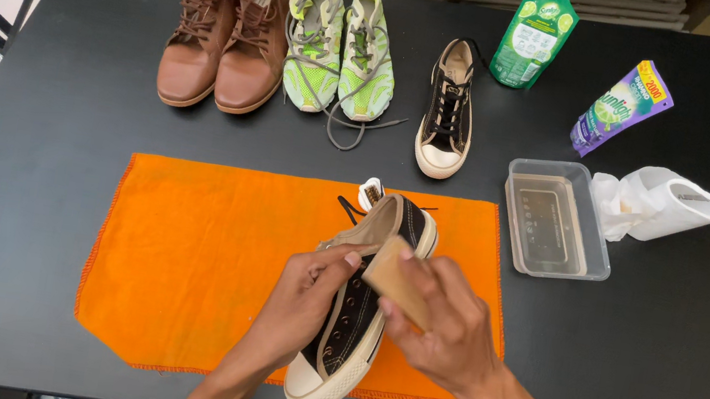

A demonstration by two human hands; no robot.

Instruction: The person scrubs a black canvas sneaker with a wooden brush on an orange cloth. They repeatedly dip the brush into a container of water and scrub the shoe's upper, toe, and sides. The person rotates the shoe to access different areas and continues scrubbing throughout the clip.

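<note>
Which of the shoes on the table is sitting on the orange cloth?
The black canvas sneaker held by the left hand; the brown boots, green running shoes and matching black sneaker stand on the bare table behind.

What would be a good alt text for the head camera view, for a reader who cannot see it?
Over an orange cloth on a black table, the left hand steadies a black canvas sneaker while the right hand presses a tan block against it. Behind lie brown boots, green running shoes, a matching sneaker, two pouches and a clear water tub.
</note>
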